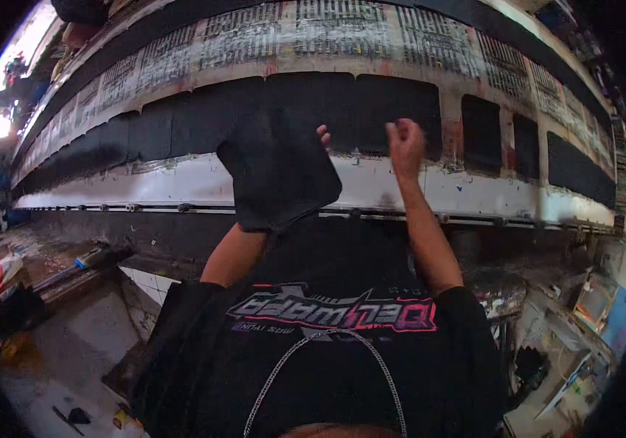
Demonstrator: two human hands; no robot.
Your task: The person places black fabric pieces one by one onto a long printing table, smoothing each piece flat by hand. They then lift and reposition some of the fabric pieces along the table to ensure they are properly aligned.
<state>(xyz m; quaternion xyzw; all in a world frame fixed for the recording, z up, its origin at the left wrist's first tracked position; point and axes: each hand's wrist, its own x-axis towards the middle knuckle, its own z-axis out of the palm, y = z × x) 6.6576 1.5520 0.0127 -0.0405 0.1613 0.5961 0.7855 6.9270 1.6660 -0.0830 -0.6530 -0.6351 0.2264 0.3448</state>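
Note:
My left hand [323, 134] is mostly hidden behind a stack of black fabric pieces [284, 171]; only its fingertips show past the right edge. The pieces hang in front of the table edge, loosely fanned, with rounded corners. My right hand [406, 142] is raised over the table, fingers curled in toward the thumb. Whether anything small is between them I cannot make out. Below and behind it, a flat black fabric piece [393, 102] lies in a row with other black pieces [229, 109] along the long table.
The long table [196, 179] has a white, paint-spotted front strip and a metal rail [134, 207] along its edge. Smaller black pieces [482, 131] lie to the right. Streaked printed bands run along the far side. Cluttered floor areas [65, 343] lie behind me on both sides.

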